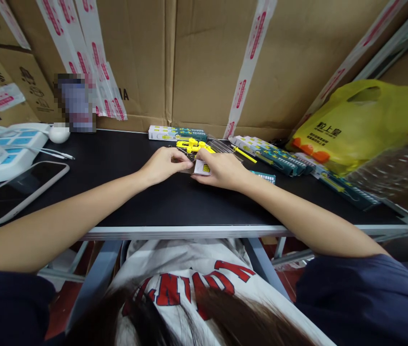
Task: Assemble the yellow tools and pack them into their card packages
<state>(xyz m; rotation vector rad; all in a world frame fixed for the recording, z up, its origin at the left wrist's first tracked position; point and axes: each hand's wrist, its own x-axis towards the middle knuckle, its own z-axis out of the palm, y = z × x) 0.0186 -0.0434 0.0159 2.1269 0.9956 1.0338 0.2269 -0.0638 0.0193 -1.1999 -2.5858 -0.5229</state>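
Observation:
My right hand [221, 169] is closed round a slim cardboard box [201, 168]. The box's white end, with a yellow square mark, points left, and a teal end [265, 177] shows beyond the wrist. My left hand [166, 166] meets the white end with thumb and fingers drawn together; whatever is between them is too small to make out. Just behind the hands lie yellow plastic pieces [191, 145] with thin wires, partly hidden by my fingers. Clear plastic tubes or sleeves [221, 145] and a yellow stick-like piece [244, 154] lie beside them.
Similar boxes lie at the back [177, 133] and in a row at right [268, 154]. A yellow plastic bag [362, 120] stands far right. On the left are a phone [19, 192] and a power strip [19, 149] with cables. Cardboard [204, 72] walls the table's back.

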